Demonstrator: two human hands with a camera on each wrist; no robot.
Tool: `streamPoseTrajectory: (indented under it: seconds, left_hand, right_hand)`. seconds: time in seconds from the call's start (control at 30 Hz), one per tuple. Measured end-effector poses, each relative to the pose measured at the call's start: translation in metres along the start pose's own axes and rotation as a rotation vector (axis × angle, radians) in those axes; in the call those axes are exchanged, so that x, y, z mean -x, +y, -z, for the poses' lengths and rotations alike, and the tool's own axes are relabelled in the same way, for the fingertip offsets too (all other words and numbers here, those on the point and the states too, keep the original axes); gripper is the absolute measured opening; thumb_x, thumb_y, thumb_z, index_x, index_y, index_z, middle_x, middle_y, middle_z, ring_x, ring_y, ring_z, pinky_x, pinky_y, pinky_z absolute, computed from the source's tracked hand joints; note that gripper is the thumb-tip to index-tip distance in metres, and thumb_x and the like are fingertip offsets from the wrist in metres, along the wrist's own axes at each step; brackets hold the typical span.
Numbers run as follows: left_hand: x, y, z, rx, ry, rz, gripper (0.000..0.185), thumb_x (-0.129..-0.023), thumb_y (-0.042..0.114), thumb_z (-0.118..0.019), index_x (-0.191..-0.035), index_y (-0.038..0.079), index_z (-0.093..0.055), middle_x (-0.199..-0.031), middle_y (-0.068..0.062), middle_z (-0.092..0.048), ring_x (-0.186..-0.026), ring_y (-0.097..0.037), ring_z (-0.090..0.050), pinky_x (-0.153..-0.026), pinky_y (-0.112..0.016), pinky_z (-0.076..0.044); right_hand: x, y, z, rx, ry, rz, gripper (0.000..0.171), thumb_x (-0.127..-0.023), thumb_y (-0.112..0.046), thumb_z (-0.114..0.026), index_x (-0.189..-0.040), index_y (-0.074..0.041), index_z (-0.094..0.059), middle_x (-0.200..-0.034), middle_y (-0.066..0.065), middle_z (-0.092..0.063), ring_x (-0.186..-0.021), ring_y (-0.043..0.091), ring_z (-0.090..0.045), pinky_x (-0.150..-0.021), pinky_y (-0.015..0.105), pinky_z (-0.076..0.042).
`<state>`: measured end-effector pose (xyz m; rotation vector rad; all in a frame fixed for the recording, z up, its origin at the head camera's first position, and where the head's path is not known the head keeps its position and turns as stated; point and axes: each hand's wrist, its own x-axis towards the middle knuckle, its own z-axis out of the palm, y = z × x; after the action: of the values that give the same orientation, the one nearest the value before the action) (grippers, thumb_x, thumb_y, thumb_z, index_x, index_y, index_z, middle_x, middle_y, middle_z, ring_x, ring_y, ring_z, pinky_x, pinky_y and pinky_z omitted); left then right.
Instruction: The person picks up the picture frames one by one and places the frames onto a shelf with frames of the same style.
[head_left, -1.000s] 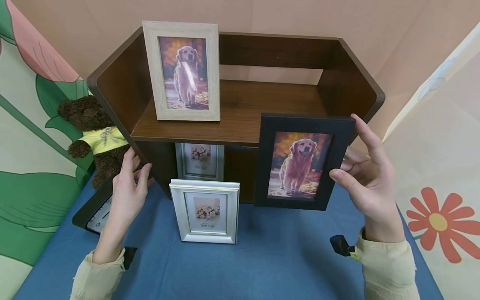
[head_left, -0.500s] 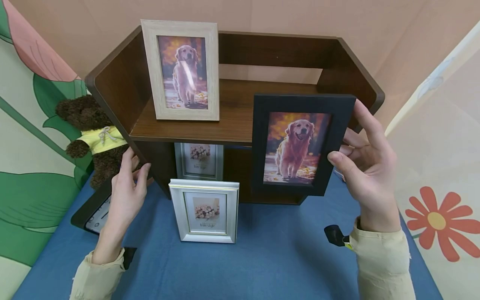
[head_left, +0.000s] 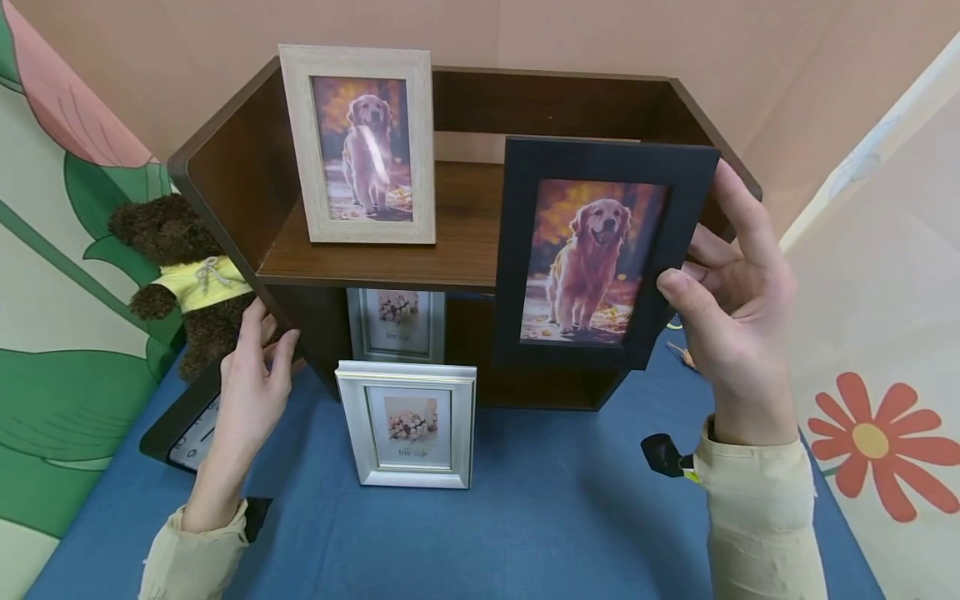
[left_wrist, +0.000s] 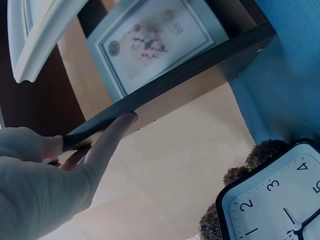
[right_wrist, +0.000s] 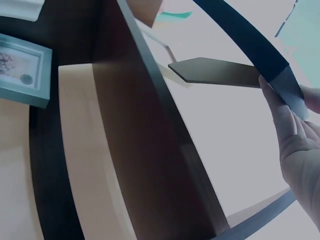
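My right hand [head_left: 742,308] grips the right edge of a black photo frame [head_left: 513,250] with a dog picture, thumb on its front. The frame is held up before the right half of a dark brown two-tier shelf [head_left: 465,267]. In the right wrist view, the frame's back stand [right_wrist: 215,71] sticks out. At the shelf's left side, my left hand [head_left: 251,383] pinches the edge of the side panel [left_wrist: 175,80] between thumb and fingers. A whitish photo frame [head_left: 296,142] stands upright on the upper tier at left.
A silver photo frame [head_left: 352,425] stands on the blue cloth [head_left: 540,517] before the shelf, another grey-blue frame [head_left: 360,329] in the lower tier. Left of the shelf are a brown teddy bear [head_left: 202,283] in yellow and a black-rimmed clock [head_left: 168,437].
My right hand has raised the black photo frame, from partly below the upper tier to in front of it. My left hand has stayed at the side panel.
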<state>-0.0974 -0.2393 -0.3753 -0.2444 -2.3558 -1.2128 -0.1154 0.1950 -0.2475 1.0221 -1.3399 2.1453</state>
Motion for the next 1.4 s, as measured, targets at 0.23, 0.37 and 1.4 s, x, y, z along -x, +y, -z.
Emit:
streamPoseTrajectory:
  seconds: [0.23, 0.37, 1.4]
  left_hand:
    - [-0.001, -0.001, 0.001, 0.01, -0.002, 0.0, 0.065, -0.108, -0.009, -0.053, -0.167, 0.011, -0.034, -0.153, -0.031, -0.053, -0.113, -0.061, -0.066, -0.079, -0.004, -0.05]
    - [0.0, -0.001, 0.001, 0.01, 0.0, -0.001, 0.065, -0.109, -0.009, -0.053, -0.167, 0.012, -0.034, -0.152, -0.031, -0.053, -0.113, -0.061, -0.066, -0.079, -0.003, -0.05]
    - [0.001, -0.003, -0.002, -0.012, 0.002, -0.003, 0.066, -0.109, -0.009, -0.052, -0.168, 0.014, -0.033, -0.151, -0.03, -0.055, -0.114, -0.057, -0.067, -0.08, -0.006, -0.051]
  right_hand:
    - [-0.016, -0.001, -0.007, 0.01, 0.054, -0.019, 0.071, -0.091, 0.017, -0.07, -0.157, 0.007, -0.047, -0.154, 0.03, -0.046, -0.122, 0.041, -0.068, -0.092, 0.039, -0.064]
    - [-0.022, 0.0, -0.011, 0.059, 0.044, -0.047, 0.069, -0.094, 0.017, -0.062, -0.16, 0.004, -0.044, -0.153, 0.03, -0.046, -0.127, 0.041, -0.064, -0.095, 0.04, -0.064]
    - [-0.058, 0.041, -0.008, 0.217, 0.062, -0.087, 0.064, -0.103, 0.015, -0.05, -0.164, 0.0, -0.036, -0.16, 0.014, -0.044, -0.134, 0.036, -0.053, -0.104, 0.035, -0.058]
